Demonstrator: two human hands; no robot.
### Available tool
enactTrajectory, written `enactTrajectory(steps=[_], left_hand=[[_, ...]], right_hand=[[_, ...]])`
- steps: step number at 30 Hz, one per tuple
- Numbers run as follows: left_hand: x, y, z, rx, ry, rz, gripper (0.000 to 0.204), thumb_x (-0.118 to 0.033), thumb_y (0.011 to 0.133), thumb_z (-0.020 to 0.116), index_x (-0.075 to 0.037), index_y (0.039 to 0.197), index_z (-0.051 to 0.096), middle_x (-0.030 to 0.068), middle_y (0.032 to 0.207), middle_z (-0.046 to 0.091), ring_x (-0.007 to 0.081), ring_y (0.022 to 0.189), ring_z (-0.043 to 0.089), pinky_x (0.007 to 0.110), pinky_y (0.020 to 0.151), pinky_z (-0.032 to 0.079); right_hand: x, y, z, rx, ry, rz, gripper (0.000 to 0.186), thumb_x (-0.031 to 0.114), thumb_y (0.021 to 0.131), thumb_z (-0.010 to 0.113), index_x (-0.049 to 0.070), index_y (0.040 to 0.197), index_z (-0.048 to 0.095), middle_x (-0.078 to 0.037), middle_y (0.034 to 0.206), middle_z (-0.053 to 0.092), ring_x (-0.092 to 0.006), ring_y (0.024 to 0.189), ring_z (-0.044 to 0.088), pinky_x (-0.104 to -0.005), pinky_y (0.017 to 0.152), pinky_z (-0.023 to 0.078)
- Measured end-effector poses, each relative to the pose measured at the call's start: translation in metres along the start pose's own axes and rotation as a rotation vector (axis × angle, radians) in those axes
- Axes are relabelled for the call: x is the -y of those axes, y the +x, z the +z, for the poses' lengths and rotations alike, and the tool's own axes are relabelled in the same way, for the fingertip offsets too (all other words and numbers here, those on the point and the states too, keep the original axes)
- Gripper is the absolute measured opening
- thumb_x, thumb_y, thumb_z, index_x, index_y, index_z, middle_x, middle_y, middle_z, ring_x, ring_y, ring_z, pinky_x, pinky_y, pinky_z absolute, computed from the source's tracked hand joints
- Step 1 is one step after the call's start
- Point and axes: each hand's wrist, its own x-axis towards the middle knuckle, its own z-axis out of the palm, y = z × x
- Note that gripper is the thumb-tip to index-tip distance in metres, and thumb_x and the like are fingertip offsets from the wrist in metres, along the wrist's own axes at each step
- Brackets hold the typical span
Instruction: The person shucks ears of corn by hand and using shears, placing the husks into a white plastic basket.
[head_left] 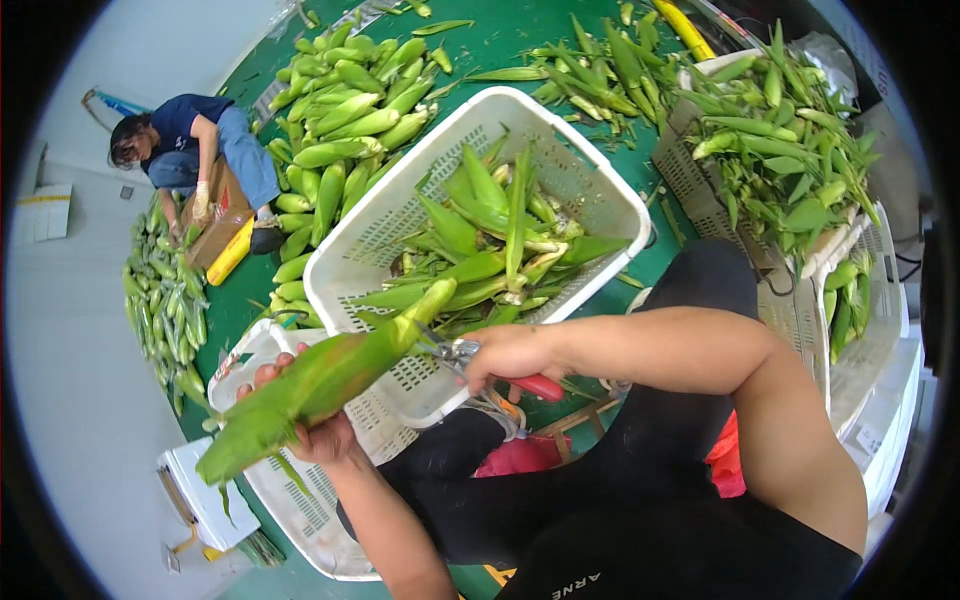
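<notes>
My left hand [328, 438] is wrapped round a large corn ear [325, 378] in its green husk. The ear lies slantwise, its stalk end up and to the right, over the near left edge of a white crate [575, 165]. My right hand [512, 352] grips pruning shears with red handles [540, 387]. The metal blades are at the stalk end of the ear; whether they have closed through it I cannot tell. Inside the crate lie loose green husks and trimmed stalk ends [490, 230].
Another white crate [290, 500] sits at my lower left. Beyond the middle crate is a big pile of corn ears [350, 110] on the green floor. Crates of leafy corn [780, 150] stand at the right. At the far left a person [195, 150] handles a cardboard box beside bagged corn [165, 300].
</notes>
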Motion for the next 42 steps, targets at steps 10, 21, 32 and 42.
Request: enactTrajectory(steps=[10,21,32,42], left_hand=[[-0.012,-0.02,0.054,0.656,0.307,0.122,0.08,-0.038,0.067,0.084,-0.017,0.128,0.037,0.0114,0.107,0.051,0.0325,0.105,0.051,0.056,0.102,0.035],[-0.028,-0.003,0.015,-0.005,-0.272,-0.051,0.058,-0.045,0.086,0.057,-0.014,0.132,0.044,0.0057,0.126,0.056,0.029,0.117,0.052,0.056,0.11,0.027],[-0.029,-0.01,-0.02,-0.405,-0.194,-0.187,0.057,-0.038,0.087,0.058,0.0,0.127,0.047,0.0145,0.123,0.053,0.0334,0.118,0.047,0.049,0.105,0.035],[-0.03,-0.003,0.005,-0.123,-0.238,0.001,0.064,-0.038,0.084,0.063,-0.01,0.136,0.04,0.0121,0.126,0.053,0.031,0.117,0.049,0.052,0.109,0.032]], right_hand=[[-0.019,0.015,-0.009,0.128,0.03,0.004,0.016,0.011,0.083,0.055,-0.002,0.09,0.059,-0.012,0.082,0.065,-0.0213,0.072,0.066,-0.0521,0.064,0.056],[-0.063,0.043,-0.006,0.049,-0.05,0.117,0.019,0.015,0.078,0.06,-0.002,0.086,0.057,-0.009,0.068,0.054,-0.0176,0.052,0.052,-0.0358,0.043,0.045],[-0.012,-0.062,-0.14,-1.501,-1.055,0.144,0.086,0.03,0.074,0.069,0.002,0.143,0.025,-0.018,0.132,0.036,-0.0303,0.124,0.036,-0.0575,0.086,0.043],[-0.001,-0.073,-0.093,-1.266,-1.44,-0.524,0.097,0.057,0.069,0.072,0.002,0.139,0.032,-0.022,0.143,0.032,-0.036,0.135,0.028,-0.0569,0.105,0.029]])
